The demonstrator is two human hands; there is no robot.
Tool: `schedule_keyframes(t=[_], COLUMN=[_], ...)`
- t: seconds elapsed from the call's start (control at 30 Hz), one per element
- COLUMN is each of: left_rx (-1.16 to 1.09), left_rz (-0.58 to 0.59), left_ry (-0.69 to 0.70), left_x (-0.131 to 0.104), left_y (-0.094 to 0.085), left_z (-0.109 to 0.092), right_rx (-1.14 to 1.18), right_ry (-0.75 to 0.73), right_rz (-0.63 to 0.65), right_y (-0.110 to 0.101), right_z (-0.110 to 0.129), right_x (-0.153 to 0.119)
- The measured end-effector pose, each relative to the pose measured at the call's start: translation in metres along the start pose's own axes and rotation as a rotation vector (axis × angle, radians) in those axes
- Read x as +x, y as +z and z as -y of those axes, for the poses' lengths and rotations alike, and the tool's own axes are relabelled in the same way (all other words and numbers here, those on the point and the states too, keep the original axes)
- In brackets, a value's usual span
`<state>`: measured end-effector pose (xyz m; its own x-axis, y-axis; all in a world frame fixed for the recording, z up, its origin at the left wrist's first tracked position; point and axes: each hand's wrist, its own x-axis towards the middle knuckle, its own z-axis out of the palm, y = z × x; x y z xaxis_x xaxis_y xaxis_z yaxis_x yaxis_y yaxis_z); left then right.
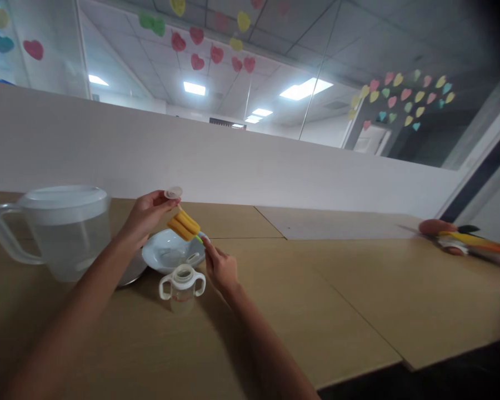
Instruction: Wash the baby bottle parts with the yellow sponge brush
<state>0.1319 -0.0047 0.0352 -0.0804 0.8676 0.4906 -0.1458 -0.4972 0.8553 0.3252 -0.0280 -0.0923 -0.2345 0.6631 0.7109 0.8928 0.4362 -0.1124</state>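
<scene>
My right hand (221, 265) is closed around the thin green handle of a yellow sponge bottle brush (184, 224). The brush tilts up to the left, its tip close to my left hand (149, 214). Between the fingers of that hand is a small round translucent cap (173, 193); whether the brush touches it I cannot tell. Below the brush sits a white bowl (155, 254) with a small pale piece (192, 258) in it, of a kind I cannot make out. In front of the bowl a clear baby bottle (182, 289) with two white handles stands upright, its top uncovered.
A large translucent lidded pitcher (73, 239) stands on the left of the wooden table (316, 311). Partly hidden by my left forearm is a rounded metallic thing (132, 272). Several colourful objects (462, 239) lie at the far right. A white partition (250, 166) rises behind the table.
</scene>
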Motion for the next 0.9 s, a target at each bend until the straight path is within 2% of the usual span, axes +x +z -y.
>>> schedule_keyframes(t=[0.1,0.2,0.27,0.33,0.43,0.57,0.73,0.9], left_rx=[-0.02,0.013,0.199,0.534,1.026,1.344,1.389,1.419], left_rz=[-0.078,-0.14,-0.181,-0.189,-0.108,0.086,0.249,0.3], left_ry=[0.011,-0.002,0.027,0.046,-0.038,-0.269,-0.484,-0.585], left_x=[0.003,0.007,0.01,0.013,0.018,0.027,0.03,0.027], left_y=[-0.004,-0.017,-0.032,-0.05,-0.077,-0.098,-0.104,-0.103], left_z=[-0.004,-0.01,-0.011,-0.009,0.005,0.038,0.072,0.082], right_rx=[0.029,0.039,0.042,0.043,0.025,-0.001,-0.015,-0.029], right_ry=[-0.023,-0.017,0.006,0.03,0.06,0.079,0.096,0.099], right_rz=[-0.042,-0.071,-0.081,-0.086,-0.084,-0.067,-0.037,-0.01], right_y=[-0.003,-0.006,-0.007,-0.008,-0.007,-0.005,-0.004,-0.006], right_z=[0.001,0.001,0.001,0.0,-0.002,-0.005,-0.009,-0.009], right_x=[0.0,0.001,0.002,0.003,0.003,0.003,0.003,0.004])
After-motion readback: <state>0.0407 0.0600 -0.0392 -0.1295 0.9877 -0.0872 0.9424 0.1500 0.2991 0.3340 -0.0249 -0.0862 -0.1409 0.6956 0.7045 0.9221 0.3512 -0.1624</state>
